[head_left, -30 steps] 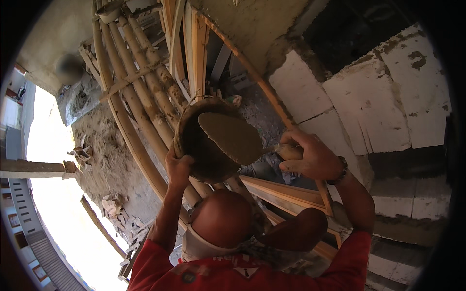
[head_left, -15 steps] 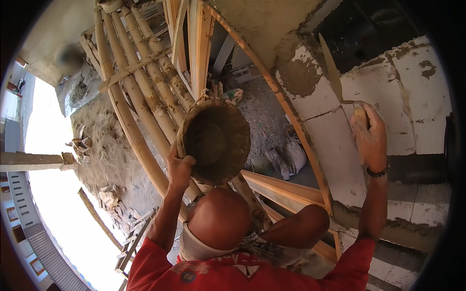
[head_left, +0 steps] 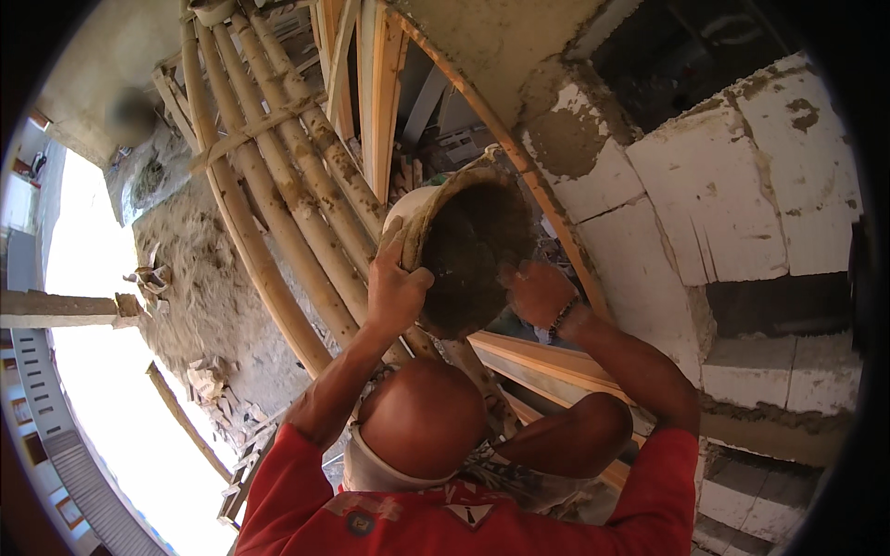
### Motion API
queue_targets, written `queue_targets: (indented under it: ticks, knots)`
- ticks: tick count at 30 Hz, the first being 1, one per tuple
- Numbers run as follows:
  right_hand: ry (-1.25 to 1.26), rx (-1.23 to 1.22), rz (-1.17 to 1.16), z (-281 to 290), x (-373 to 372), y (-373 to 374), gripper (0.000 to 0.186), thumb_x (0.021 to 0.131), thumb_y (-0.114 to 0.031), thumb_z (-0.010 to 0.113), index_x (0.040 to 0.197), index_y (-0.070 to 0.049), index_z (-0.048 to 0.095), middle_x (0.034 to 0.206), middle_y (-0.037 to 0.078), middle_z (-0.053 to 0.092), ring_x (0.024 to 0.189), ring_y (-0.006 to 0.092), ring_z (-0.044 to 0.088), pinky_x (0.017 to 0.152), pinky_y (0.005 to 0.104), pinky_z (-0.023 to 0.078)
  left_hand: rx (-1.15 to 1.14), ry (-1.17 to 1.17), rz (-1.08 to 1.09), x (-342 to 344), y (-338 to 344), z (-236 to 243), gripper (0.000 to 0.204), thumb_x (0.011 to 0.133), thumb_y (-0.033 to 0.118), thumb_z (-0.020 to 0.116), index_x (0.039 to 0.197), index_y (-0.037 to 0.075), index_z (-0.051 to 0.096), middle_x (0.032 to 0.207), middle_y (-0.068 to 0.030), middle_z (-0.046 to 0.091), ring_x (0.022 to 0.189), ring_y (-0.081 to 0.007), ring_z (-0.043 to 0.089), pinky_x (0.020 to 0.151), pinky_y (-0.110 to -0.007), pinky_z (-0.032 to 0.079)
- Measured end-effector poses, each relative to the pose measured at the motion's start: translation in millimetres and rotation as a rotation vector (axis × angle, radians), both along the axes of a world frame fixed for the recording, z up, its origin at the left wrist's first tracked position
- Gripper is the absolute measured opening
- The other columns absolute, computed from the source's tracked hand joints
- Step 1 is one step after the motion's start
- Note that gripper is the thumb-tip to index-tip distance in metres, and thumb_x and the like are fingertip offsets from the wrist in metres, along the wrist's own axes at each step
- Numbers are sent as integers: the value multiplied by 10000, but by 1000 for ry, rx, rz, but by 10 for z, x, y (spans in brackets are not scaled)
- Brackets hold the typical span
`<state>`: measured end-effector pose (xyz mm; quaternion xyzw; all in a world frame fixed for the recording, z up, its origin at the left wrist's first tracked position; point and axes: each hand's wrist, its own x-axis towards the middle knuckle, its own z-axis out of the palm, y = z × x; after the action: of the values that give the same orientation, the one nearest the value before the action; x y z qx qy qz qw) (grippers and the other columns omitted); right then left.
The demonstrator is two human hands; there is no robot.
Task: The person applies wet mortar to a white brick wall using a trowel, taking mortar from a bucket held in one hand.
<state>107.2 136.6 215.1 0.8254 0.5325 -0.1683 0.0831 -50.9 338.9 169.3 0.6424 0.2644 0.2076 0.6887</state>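
My left hand (head_left: 397, 287) grips the near left rim of a mortar-caked bucket (head_left: 405, 208), thumb over the edge. The bucket is tilted, its mouth facing me and slightly right. Dark grey mortar lines its inside. My right hand (head_left: 541, 293) is at the bucket's right edge, fingers curled closed, a dark bracelet on its wrist. The trowel that showed in this hand a moment ago is mostly hidden, apparently inside the bucket. To the right stands a wall of white blocks (head_left: 709, 199) with a patch of grey mortar (head_left: 567, 144).
Several bamboo poles (head_left: 269, 171) form a platform at my left and under the bucket. An orange-brown wooden frame (head_left: 382, 107) stands ahead, its edge strip (head_left: 556, 208) running beside the wall. Sand and rubble (head_left: 199, 278) lie below on the left.
My right hand has come left and down from the block wall to the bucket, taking the trowel off the wall. My left hand has moved the bucket rightward and tipped it toward the right hand.
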Motion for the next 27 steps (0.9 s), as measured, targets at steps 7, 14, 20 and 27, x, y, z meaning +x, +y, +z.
queue_targets:
  ticks: [7,14,20,27]
  knots:
    - [396,401,-114,-281,-29,-188,425,854,-209,707,1239,-47,627,1006,191,727,936,400,702,847,473,568,-201,85,15,-85,58,93,548,706,-27,576,1252,-66,601,1022,-66,672,883,-143,622,791,-267,516]
    - [359,559,-148,884,-133,-278,430,813,-160,782,1195,-13,650,952,157,728,860,369,709,810,428,565,-257,-32,121,-252,143,-113,522,715,-13,572,1234,-60,591,1020,-78,685,861,-160,651,777,-279,540]
    - [567,428,-165,1613,-102,-465,473,811,-180,811,1225,-11,654,976,152,704,849,326,694,830,393,547,-249,-88,185,-309,218,-206,484,708,-44,565,1188,-87,611,973,-72,694,841,-149,641,758,-275,530]
    - [-158,597,-534,1353,571,-1267,389,943,-169,705,1287,-3,634,900,55,673,726,97,588,669,261,512,-218,50,124,-331,172,-283,582,692,-15,551,1269,-71,585,1052,-98,691,894,-171,657,800,-279,538]
